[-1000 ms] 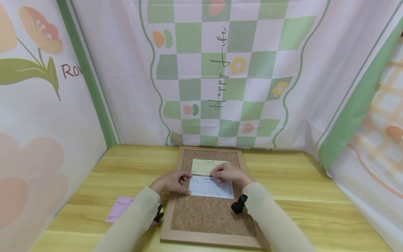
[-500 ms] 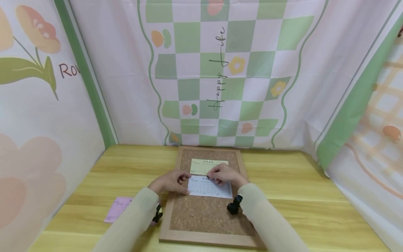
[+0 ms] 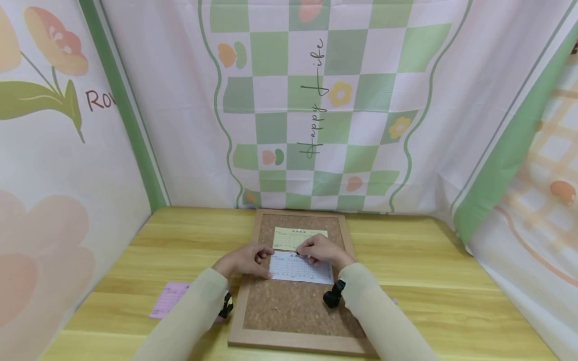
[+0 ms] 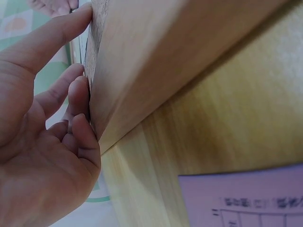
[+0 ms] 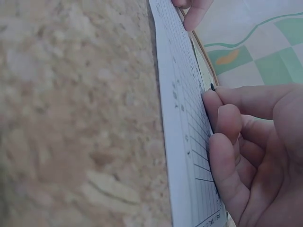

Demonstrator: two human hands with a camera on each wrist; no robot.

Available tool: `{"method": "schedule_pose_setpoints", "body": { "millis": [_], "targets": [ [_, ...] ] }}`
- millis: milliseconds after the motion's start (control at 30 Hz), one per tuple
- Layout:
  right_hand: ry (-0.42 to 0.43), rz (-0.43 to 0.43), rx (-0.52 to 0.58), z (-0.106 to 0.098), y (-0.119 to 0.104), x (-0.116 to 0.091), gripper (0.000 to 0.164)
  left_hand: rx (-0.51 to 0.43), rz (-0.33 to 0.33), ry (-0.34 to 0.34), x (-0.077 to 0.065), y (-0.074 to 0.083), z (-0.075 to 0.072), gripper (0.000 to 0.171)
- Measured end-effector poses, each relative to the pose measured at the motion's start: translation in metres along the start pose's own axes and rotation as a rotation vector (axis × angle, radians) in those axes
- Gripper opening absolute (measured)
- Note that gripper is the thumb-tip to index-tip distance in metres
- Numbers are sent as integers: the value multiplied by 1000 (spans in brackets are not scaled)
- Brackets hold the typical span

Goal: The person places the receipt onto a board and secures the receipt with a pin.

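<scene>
A white printed slip (image 3: 298, 271) lies on the framed corkboard (image 3: 289, 313), just below a yellow slip (image 3: 284, 238). My left hand (image 3: 246, 260) rests at the white slip's left side, thumb at its lower corner and index fingertip at the upper one. In the left wrist view the other fingers of that hand bend in beside the wooden frame (image 4: 128, 71). Over the white slip's top edge, my right hand (image 3: 322, 249) pinches a small black pushpin (image 5: 212, 87) between thumb and index finger. Most of the pin is hidden by the fingertips.
A pink slip (image 3: 169, 301) lies on the wooden table (image 3: 429, 260) left of the board, partly behind the left sleeve. Beside the right sleeve a small pink bit (image 3: 395, 301) peeks out. Behind the board hangs a checkered curtain (image 3: 307, 125).
My right hand and the pin have shifted slightly left along the white slip's top edge, and the right forearm has swung a little left. The left hand keeps its place at the slip.
</scene>
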State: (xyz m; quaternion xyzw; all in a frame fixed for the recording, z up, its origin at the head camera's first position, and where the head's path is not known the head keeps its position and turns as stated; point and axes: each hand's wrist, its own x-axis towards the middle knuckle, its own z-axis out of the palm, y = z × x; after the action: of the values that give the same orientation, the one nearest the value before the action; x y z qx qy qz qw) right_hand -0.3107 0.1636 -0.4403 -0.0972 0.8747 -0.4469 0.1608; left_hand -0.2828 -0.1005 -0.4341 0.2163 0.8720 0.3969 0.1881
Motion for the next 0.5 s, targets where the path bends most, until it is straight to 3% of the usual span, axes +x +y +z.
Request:
{"method": "schedule_pose_setpoints", "body": {
  "millis": [500],
  "targets": [
    [22,1,-58,3,-4,-2,18,-9,30,-8,0,-1,-1,61]
  ]
}}
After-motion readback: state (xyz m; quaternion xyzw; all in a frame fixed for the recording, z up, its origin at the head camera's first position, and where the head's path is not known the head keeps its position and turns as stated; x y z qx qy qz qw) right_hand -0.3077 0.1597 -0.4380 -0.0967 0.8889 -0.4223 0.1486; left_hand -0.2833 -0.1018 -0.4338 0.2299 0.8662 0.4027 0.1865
